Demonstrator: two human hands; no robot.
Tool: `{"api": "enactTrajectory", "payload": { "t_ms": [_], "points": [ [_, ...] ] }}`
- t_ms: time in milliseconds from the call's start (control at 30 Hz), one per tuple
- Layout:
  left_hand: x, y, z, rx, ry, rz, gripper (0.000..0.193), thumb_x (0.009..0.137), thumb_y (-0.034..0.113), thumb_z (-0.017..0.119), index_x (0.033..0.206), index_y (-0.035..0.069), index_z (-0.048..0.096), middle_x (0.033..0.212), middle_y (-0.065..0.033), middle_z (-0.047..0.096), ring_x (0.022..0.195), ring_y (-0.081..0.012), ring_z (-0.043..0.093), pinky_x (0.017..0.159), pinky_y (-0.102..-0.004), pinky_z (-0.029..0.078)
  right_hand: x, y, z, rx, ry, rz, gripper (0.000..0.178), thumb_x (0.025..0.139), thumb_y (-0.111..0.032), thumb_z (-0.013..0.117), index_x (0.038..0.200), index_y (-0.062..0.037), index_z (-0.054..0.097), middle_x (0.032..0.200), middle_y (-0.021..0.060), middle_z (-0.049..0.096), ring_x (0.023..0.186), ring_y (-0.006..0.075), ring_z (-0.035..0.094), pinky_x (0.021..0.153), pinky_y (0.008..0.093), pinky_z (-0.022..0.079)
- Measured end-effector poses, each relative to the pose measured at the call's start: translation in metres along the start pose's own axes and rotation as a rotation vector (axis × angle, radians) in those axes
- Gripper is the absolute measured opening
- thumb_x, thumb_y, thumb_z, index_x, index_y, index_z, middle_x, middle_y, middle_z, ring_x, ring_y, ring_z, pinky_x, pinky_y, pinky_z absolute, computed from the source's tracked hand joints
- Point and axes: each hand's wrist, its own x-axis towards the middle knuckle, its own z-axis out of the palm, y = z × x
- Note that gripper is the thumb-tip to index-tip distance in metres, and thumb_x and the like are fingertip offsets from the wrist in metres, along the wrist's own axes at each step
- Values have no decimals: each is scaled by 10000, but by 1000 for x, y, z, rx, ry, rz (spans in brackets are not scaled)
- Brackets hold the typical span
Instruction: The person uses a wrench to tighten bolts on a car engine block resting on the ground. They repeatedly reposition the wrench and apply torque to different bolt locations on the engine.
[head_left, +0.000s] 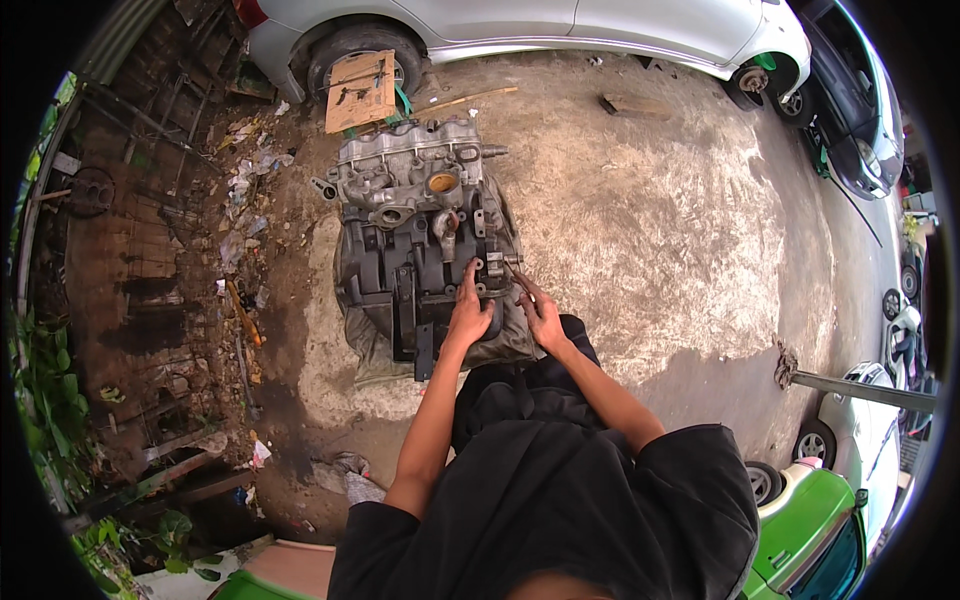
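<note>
Resting on a cloth (372, 364): one engine (372, 250); my left hand (470, 318), loosely extended, on its near right part; my right hand (543, 320), at its right edge, grip I cannot tell from here

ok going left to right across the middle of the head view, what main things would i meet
green leafy plants → scattered litter → engine → right hand → metal post
</note>
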Motion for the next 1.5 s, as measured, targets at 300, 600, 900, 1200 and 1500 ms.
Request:
{"api": "enactTrajectory", "payload": {
  "t_ms": [300,600,900,1200,1500],
  "points": [
    [0,-5,11,156,54,73,990,870,86,669,1597,200,6,1655,-150,114,1524,-351,122,1215,-541,169,-10,1,8,-297,-70,-146,570,994,-129,495,1530,-43,320,1448,240,482,1280,445,474,1094,466,374],
    [-1,-4,11,196,32,71,1005,870,106,685,1599,204,1,1663,-142,67,1529,-347,97,1216,-552,162,-15,8,15,-300,-70,-85,600,970,-66,498,1536,-46,300,1484,210,448,1274,453,445,1101,484,356],
    [-2,-5,12,164,53,88,1012,861,114,693,1600,220,10,1664,-143,61,1530,-347,91,1216,-554,158,-14,12,19,-269,-61,-119,606,974,-65,500,1536,-47,275,1502,171,444,1313,440,423,1113,491,340],
    [0,-11,12,96,47,88,986,861,111,693,1595,196,39,1661,-138,87,1531,-349,87,1207,-568,162,-13,23,23,-108,-5,-150,522,1030,-160,464,1514,-24,325,1489,183,460,1363,387,416,1137,445,327],
    [-1,-12,10,91,41,117,981,870,114,695,1599,205,44,1667,-129,68,1527,-356,98,1205,-571,161,-13,34,27,285,28,-74,505,1045,-179,460,1511,-15,353,1497,171,465,1425,306,381,1164,401,294]
  ]
}}
